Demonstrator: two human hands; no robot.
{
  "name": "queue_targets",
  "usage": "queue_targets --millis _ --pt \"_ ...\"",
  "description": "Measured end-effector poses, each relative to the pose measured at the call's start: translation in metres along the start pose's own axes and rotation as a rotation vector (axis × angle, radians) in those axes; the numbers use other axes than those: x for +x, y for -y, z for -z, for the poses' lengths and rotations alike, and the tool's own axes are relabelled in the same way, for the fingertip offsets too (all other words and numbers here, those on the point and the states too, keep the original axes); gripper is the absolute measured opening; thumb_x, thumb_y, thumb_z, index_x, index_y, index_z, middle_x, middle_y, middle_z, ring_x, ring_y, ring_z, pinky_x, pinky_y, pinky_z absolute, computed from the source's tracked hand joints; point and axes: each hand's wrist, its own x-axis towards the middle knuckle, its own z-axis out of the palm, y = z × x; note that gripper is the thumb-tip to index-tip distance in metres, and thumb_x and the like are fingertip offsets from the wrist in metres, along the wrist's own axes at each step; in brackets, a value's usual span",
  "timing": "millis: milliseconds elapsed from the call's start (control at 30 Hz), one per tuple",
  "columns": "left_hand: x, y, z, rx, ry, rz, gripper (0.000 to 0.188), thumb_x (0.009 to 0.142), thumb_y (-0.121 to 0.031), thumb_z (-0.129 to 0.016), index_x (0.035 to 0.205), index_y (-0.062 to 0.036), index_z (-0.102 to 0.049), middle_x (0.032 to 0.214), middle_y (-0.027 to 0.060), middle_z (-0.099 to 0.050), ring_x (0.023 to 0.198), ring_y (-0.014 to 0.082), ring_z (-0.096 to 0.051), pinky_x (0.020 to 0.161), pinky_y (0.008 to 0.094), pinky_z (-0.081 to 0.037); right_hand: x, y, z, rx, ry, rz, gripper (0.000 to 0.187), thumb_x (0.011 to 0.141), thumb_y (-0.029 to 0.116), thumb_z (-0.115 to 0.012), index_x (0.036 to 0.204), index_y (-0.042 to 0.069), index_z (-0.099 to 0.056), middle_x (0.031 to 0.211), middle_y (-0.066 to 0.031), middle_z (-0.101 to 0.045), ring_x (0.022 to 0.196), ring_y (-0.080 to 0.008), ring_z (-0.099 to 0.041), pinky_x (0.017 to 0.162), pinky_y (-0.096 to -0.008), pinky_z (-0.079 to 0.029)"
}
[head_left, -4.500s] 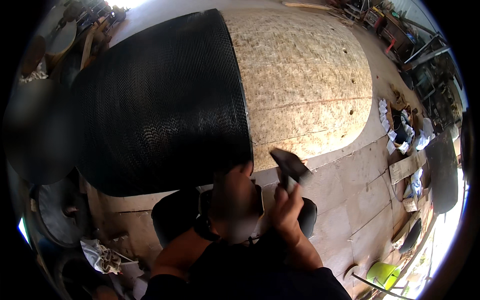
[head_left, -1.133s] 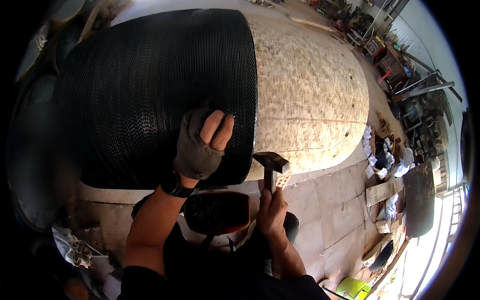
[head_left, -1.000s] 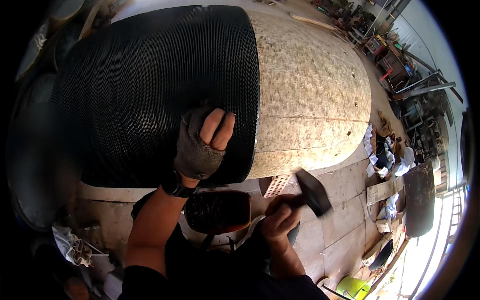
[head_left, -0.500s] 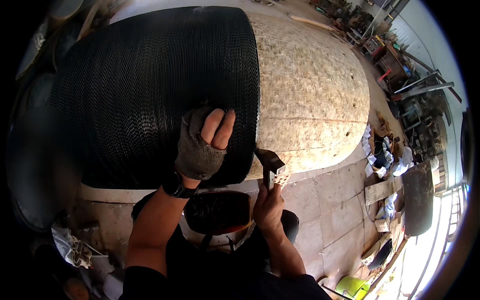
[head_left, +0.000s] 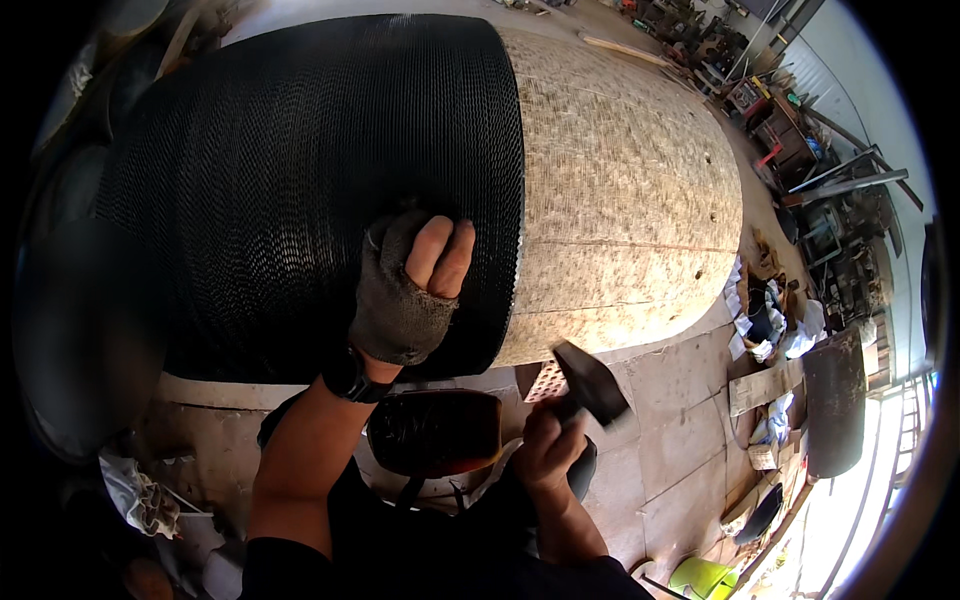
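Note:
A large wooden drum (head_left: 630, 190) lies across the space before me, its left part covered by tight rows of black, ridged material (head_left: 290, 190). My left hand (head_left: 412, 285), in a grey glove with bare fingertips, is closed against the black rows near their right edge. Whatever it grips is hidden beneath the fingers. My right hand (head_left: 550, 447) is wrapped round the handle of a hammer (head_left: 592, 385). The hammer's dark head is slightly blurred, off the drum and just below its lower edge.
Between my legs is a dark, glossy seat-like pad (head_left: 435, 432). A perforated brick (head_left: 545, 381) shows beneath the drum. Boards, rags and a dark curved panel (head_left: 836, 400) lie at right, with a green container (head_left: 703, 577) lower down. Cluttered tools and metal parts (head_left: 780, 130) fill the back right.
The hammer has swung away from the black material's right edge, down and to the right, its head turning. My left hand keeps nearly the same place; the drum shifts slightly in view.

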Motion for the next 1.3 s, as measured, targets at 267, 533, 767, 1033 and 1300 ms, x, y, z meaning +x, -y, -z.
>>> queue_targets --millis 267,533,767,1033,1300 --pt "0.001 0.004 -0.002 0.073 -0.006 0.003 0.041 0.078 0.005 -0.071 0.117 -0.0064 -0.069 0.108 0.0094 -0.060 0.093 0.0275 -0.061 0.078 0.0425 -0.053 0.009 0.010 0.003 0.000 0.060 -0.238 0.019 0.097 0.008 -0.053 0.109 -0.006 -0.059 0.084 -0.0249 -0.068 0.075 -0.0398 -0.070 0.064 -0.0419 -0.055" --pt "0.003 0.006 -0.002 0.099 -0.003 -0.026 0.041 0.080 0.002 -0.063 0.119 -0.0076 -0.067 0.109 0.0073 -0.057 0.095 0.0264 -0.058 0.085 0.0451 -0.049 0.003 -0.016 -0.006 -0.225 0.082 -0.009 0.009 0.098 0.007 -0.057 0.103 -0.001 -0.056 0.067 -0.0195 -0.058 0.056 -0.0384 -0.057 0.053 -0.0413 -0.044" --pt "0.001 0.004 -0.003 0.118 0.071 0.020 0.048 0.077 0.002 -0.066 0.124 -0.0078 -0.066 0.112 0.0085 -0.057 0.099 0.0263 -0.056 0.088 0.0448 -0.047 -0.038 -0.019 0.025 -0.026 0.131 -0.297 0.018 0.102 0.016 -0.056 0.100 -0.002 -0.054 0.068 -0.0215 -0.058 0.059 -0.0374 -0.058 0.053 -0.0446 -0.043" --pt "-0.066 -0.100 0.012 -0.358 0.132 0.137 0.039 0.093 -0.006 -0.058 0.131 0.0002 -0.056 0.092 0.0108 -0.062 0.081 0.0228 -0.060 0.076 0.0390 -0.050 -0.053 -0.028 0.036 -0.007 0.168 -0.277 0.020 0.101 0.020 -0.058 0.103 0.000 -0.054 0.074 -0.0263 -0.062 0.070 -0.0487 -0.062 0.059 -0.0499 -0.047" --pt "-0.089 -0.129 0.003 -0.405 0.253 0.305 0.062 0.079 0.014 -0.061 0.138 -0.0007 -0.050 0.093 0.0102 -0.063 0.088 0.0247 -0.061 0.083 0.0394 -0.050 -0.055 -0.035 0.040 -0.020 0.223 -0.292 0.020 0.100 0.019 -0.059 0.105 0.000 -0.053 0.076 -0.0270 -0.062 0.072 -0.0490 -0.062 0.060 -0.0502 -0.048"
